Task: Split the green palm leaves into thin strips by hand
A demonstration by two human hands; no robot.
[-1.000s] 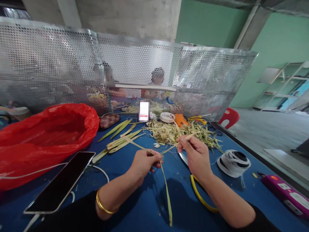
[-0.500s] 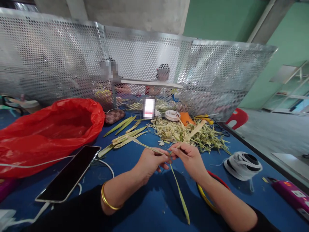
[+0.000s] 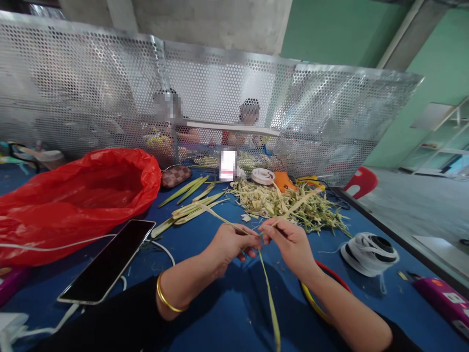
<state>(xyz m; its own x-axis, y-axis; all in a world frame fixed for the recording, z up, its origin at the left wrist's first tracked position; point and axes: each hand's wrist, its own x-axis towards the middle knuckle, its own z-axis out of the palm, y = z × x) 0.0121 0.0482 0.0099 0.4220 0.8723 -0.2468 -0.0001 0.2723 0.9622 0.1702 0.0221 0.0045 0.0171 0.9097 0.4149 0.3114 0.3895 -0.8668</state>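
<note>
On blue bench [image 3: 205, 318], note red plastic bag [image 3: 54, 220] by left edge, with open mouth; cannot confirm contents. Toward far edge, record heap of leaf shreds [image 3: 252, 200], apparently from material already trimmed. Left of heap, find loose leaf strips [image 3: 194, 208] lying flat, judged unused and left over to work. Above middle of bench, nearer front edge, observe held leaf strips [image 3: 269, 293] meeting between both hands. With left hand [image 3: 230, 239], pinches meeting point between thumb and fingers; with right hand [image 3: 291, 239], clamps on strip rising toward upper right. Appears partway at most: joins strips at one point, but leaves visible ends free, slanting up-left, up-right and hanging down. Cannot tell, behind fingertips, whether knotted, folded or merely crossed there. Shows joining as judged unfinished.
</note>
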